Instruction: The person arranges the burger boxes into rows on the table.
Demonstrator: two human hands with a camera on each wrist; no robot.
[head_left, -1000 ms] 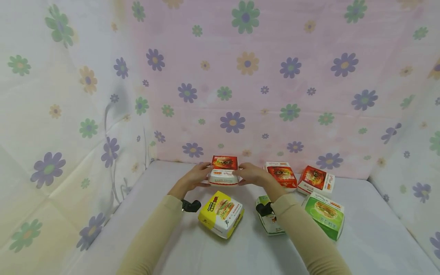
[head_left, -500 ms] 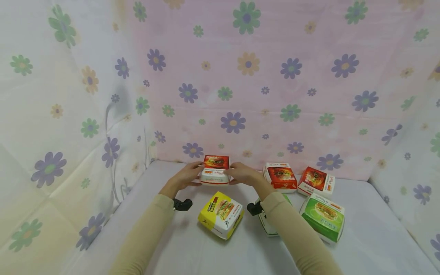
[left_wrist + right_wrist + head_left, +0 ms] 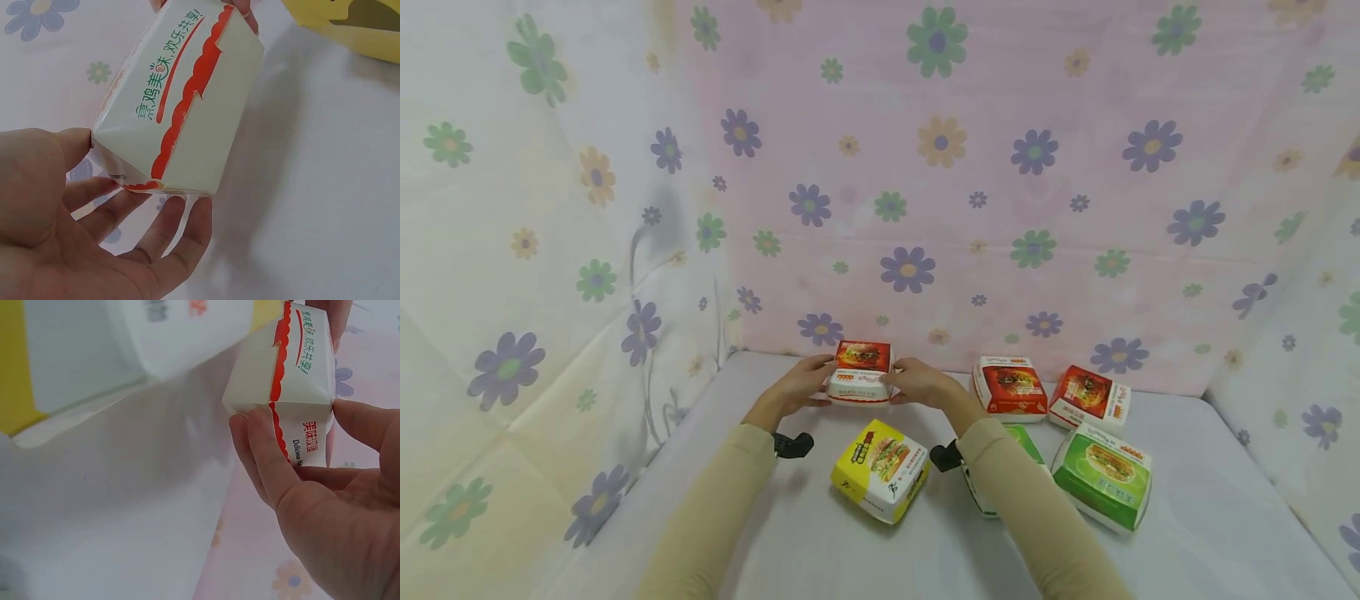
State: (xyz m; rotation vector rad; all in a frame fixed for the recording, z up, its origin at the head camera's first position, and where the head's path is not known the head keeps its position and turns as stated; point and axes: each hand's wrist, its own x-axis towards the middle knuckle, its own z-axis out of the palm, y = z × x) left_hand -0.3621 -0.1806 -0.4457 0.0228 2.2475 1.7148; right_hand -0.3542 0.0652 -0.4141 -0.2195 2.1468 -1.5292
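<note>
A red-and-white burger box with a burger picture on its lid is held between both hands near the back of the table. My left hand grips its left end; in the left wrist view the thumb lies at the upper edge and the fingertips along the lower edge of the box. At the opposite end my right hand pinches it, thumb on one edge and fingers on the other. A yellow-and-white burger box sits on the table in front of the held one, between the forearms.
To the right stand two more red-and-white burger boxes near the back wall. A green burger box lies before them, and another green box is partly hidden by the right sleeve. Flowered cloth encloses the white table.
Both hands have carried the red-and-white burger box a short way left, the shift slowing in the last half second. The yellow box and the boxes at right stay put.
</note>
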